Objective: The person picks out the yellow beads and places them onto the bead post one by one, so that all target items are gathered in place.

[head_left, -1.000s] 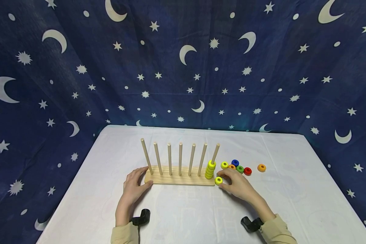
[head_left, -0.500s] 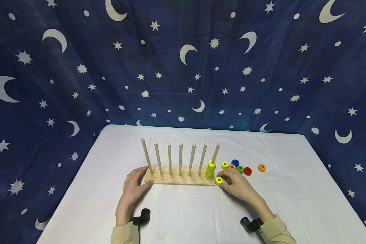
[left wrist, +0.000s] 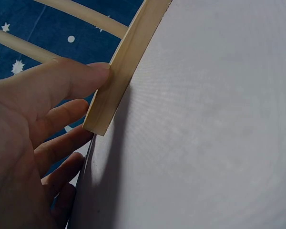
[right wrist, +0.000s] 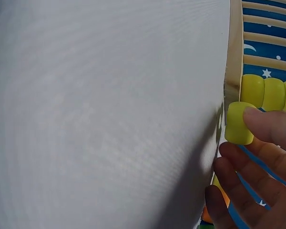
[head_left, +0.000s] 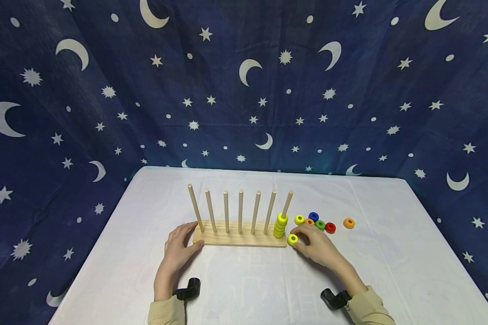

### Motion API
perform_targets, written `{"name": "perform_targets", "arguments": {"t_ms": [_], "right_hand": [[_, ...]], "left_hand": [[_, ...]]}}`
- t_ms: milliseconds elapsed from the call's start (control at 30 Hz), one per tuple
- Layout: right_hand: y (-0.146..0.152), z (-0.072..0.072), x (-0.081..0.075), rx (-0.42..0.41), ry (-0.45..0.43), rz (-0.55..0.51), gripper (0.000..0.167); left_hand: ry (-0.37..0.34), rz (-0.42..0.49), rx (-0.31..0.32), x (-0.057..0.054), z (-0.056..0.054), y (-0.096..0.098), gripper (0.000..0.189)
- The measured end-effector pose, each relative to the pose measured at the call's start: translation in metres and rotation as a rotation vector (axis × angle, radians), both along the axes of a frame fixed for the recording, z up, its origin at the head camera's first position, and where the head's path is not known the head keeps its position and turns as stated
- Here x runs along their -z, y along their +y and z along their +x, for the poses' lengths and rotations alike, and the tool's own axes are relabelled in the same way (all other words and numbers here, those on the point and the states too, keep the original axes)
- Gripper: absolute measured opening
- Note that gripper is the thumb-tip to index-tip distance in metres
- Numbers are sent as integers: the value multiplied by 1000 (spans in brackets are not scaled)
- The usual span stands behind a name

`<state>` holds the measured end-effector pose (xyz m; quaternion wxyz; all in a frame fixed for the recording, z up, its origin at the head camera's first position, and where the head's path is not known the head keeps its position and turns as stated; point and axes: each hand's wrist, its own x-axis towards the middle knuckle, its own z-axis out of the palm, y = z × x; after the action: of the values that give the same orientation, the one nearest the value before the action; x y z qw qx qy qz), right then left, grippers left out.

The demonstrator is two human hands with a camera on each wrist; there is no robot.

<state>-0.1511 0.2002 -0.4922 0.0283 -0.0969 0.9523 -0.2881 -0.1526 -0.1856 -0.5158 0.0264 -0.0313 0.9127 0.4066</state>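
Observation:
A wooden peg rack [head_left: 240,240] with several upright pegs stands on the table. My left hand [head_left: 179,247] grips its left end, thumb [left wrist: 93,76] on the front edge and fingers round the back. Yellow rings [head_left: 280,227] are stacked on the rightmost peg; the other pegs are bare. Just off the rack's right end, my right hand [head_left: 315,243] pinches a single yellow ring [head_left: 293,239] between thumb and fingers. In the right wrist view that yellow ring [right wrist: 238,123] sits close beside the rack's end, its hole turned out of sight.
Behind my right hand lie loose rings: yellow [head_left: 299,220], blue [head_left: 313,217], green [head_left: 320,225], red [head_left: 330,227] and an orange one [head_left: 309,221] partly covered. Another orange ring [head_left: 349,223] lies farther right. A starry blue cloth [head_left: 244,90] hangs behind the white table [head_left: 244,289].
My right hand has shifted very slightly to the right with the yellow ring, widening the gap to the rack. The left hand and the rack have kept their places.

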Motion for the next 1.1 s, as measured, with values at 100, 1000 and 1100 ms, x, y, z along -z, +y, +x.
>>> {"name": "perform_targets", "arguments": {"t_ms": [100, 1000, 1100], "right_hand": [[1, 0, -1, 10, 0, -13, 27], [4, 4, -36, -19, 228, -105, 35], [3, 5, -41, -32, 266, -119, 35]], "left_hand": [[-3, 0, -3, 0, 0, 0, 64], [-4, 3, -3, 0, 0, 0, 63], [-4, 0, -3, 0, 0, 0, 63]]}}
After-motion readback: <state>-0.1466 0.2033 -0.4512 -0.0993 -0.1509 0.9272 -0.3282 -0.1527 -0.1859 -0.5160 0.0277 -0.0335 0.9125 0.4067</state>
